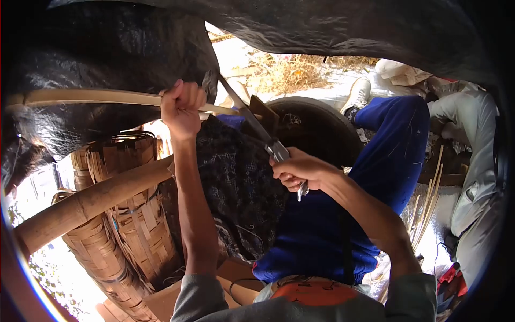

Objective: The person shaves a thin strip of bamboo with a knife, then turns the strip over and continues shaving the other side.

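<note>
Head view, from the left: a long pale strip (91,96), seemingly of bamboo, runs in across a black plastic sheet (129,43) to the person's left hand (184,110), which is clenched in a fist around it; below, a thick bamboo pole (80,209) slants upward, crossing in front of tall woven baskets (142,225); the strip comes out on the other side of the fist and its short end reaches the knife (249,112), though whether the two touch I cannot tell; beneath lies a dark patterned cloth (230,172); the knife slants down to the right hand (300,170), whose fingers wrap its metal handle (279,152); beyond sits a round dark tub-like thing (335,129); farther right, a bent leg in blue trousers (397,145) ends in a pale shoe (358,95); thin sticks (428,201) stand near the knee, beside another person's pale trousers (475,155).
</note>
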The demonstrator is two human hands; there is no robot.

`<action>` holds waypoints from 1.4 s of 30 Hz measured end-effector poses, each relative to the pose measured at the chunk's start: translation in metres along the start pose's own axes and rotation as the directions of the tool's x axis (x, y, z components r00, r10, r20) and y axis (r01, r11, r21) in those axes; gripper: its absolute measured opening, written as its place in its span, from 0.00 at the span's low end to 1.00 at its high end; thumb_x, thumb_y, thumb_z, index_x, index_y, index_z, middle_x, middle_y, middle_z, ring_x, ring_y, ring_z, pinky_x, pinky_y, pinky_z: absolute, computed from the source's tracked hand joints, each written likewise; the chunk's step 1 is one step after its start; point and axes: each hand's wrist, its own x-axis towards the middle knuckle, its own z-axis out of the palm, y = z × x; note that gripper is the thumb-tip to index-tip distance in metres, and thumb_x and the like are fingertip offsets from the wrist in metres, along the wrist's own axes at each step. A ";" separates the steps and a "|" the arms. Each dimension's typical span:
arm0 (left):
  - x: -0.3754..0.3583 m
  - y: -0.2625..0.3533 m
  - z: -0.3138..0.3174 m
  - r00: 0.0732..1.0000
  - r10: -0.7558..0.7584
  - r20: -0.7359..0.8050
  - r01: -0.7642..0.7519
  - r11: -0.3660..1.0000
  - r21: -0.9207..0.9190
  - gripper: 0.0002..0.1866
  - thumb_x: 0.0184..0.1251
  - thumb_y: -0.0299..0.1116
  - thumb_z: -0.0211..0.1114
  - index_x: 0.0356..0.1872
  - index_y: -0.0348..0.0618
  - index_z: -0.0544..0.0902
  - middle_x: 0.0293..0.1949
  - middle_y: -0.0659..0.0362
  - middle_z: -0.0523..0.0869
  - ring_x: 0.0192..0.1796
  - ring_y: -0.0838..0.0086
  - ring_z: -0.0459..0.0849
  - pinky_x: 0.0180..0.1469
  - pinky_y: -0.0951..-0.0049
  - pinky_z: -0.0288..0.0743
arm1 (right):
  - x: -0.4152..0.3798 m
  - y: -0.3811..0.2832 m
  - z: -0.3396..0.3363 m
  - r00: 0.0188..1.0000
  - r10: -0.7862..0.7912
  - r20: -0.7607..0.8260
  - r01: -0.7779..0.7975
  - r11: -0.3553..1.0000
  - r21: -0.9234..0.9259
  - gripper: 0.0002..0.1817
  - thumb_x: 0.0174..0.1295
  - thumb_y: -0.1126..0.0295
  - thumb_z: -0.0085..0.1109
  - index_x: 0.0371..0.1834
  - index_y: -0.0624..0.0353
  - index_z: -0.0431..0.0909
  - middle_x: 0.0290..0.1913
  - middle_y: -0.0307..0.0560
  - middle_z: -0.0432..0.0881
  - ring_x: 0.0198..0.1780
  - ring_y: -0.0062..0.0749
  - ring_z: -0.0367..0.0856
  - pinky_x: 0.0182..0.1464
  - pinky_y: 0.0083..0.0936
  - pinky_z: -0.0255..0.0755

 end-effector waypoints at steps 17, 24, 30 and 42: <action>0.004 0.000 0.005 0.999 -0.015 -0.051 0.017 0.999 0.029 0.23 0.63 0.35 0.49 0.10 0.50 0.51 0.11 0.67 0.49 0.17 0.80 0.46 0.22 0.73 0.41 | -0.026 -0.039 0.017 0.971 -0.237 -0.010 0.235 0.967 -0.102 0.10 0.51 0.83 0.51 0.29 0.55 0.62 0.12 0.32 0.58 0.09 0.13 0.53 0.11 0.16 0.48; 0.013 -0.004 0.006 0.974 -0.004 -0.225 0.013 0.999 0.039 0.23 0.62 0.35 0.50 0.10 0.50 0.51 0.12 0.68 0.49 0.16 0.81 0.46 0.22 0.74 0.41 | 0.008 0.015 -0.005 0.998 0.038 -0.043 -0.041 0.995 -0.087 0.10 0.52 0.82 0.50 0.27 0.56 0.61 0.12 0.32 0.58 0.12 0.13 0.56 0.12 0.15 0.49; 0.008 -0.002 0.003 0.992 -0.039 -0.117 0.037 0.999 -0.024 0.23 0.61 0.35 0.51 0.10 0.50 0.51 0.12 0.67 0.50 0.16 0.81 0.46 0.22 0.74 0.42 | -0.017 -0.030 -0.001 0.989 -0.144 -0.038 0.134 0.971 -0.196 0.09 0.51 0.83 0.50 0.29 0.57 0.62 0.13 0.33 0.59 0.10 0.14 0.55 0.12 0.17 0.49; 0.001 -0.008 0.009 0.947 0.240 -0.213 -0.172 0.940 0.293 0.35 0.57 0.75 0.35 0.20 0.49 0.59 0.14 0.68 0.56 0.15 0.84 0.49 0.19 0.81 0.42 | -0.027 -0.022 -0.015 0.895 -0.421 -0.149 0.310 0.826 -0.472 0.18 0.53 0.79 0.51 0.47 0.69 0.61 0.19 0.39 0.65 0.12 0.20 0.66 0.12 0.20 0.62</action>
